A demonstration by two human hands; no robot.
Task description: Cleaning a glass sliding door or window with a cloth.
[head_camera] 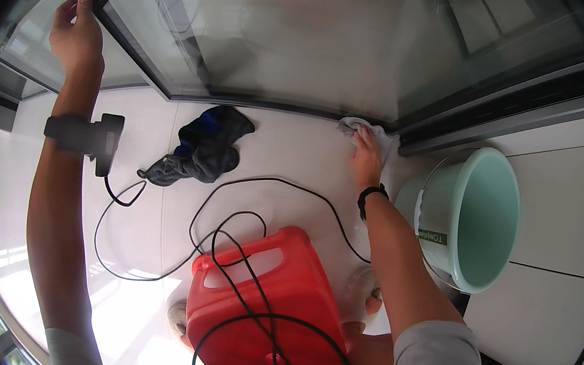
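At the upper left, my left hand (78, 30) grips the dark frame edge (95, 5) of a glass door (298, 41). Its thumb lies on the near side; the other fingers are partly hidden. My right hand (367, 153) presses on a pale grey cloth (354, 124) at the foot of the door, close to the corner of the frame. Part of that cloth is covered by the fingers. Between the two hands, a crumpled dark grey and blue cloth (209, 145) lies on the light tiled floor (285, 149).
A pale green bucket (435, 216) with a wire handle stands right of my right forearm. A red plastic stool (265, 310) is between my legs, with black cables (276, 180) looping over it and the floor. One cable runs to a black device (105, 143) strapped on my left forearm.
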